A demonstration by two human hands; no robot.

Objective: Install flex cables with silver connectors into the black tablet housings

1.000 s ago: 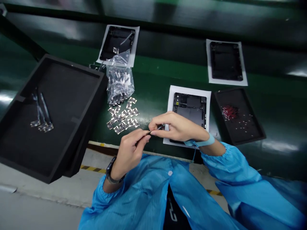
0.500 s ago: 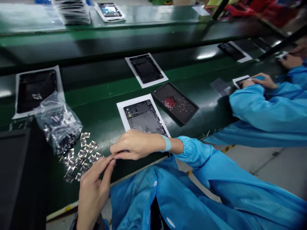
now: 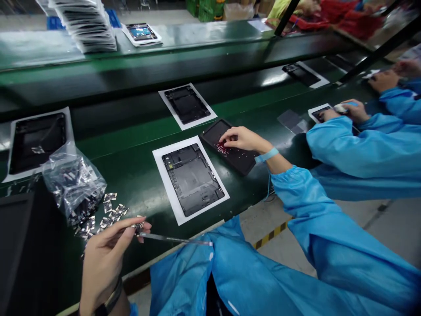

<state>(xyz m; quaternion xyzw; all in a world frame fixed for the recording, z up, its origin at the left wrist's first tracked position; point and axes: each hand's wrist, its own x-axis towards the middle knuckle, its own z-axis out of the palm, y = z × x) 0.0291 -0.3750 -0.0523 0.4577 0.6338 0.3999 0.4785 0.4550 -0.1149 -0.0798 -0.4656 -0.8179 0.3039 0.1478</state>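
Left hand [image 3: 107, 252]: thumb and fingers pinched together on the board, with no gap to spare, low at 7 o'clock in view.
Board [image 3: 138, 228]: between the left fingertips, just above the table [image 3: 131, 164] edge.
Ribbon [image 3: 176, 238]: trails from the board; long axis runs from 9 to just past 3 o'clock, its far end over the blue gown [image 3: 184, 272].
Right hand [image 3: 245, 138]: over the tray, fingers curled with tips close together; the tips are small and partly hidden, so I cannot tell whether they have hold of a bit.
Red bits [image 3: 222, 150]: directly at the right fingertips, on their 6 to 7 o'clock side; the right is much the nearer hand.
Tray [image 3: 242, 166]: long axis from 11 to 5 o'clock; between 1 and 2 o'clock from the board, well apart.
Shell [image 3: 190, 184]: at 2 o'clock from the left fingers, 7 to 8 from the right; long axis 11 to 5.
Loose boards [image 3: 113, 215]: just beyond the left hand, toward 11 o'clock.
Bag [image 3: 72, 175]: at 10 o'clock from them.
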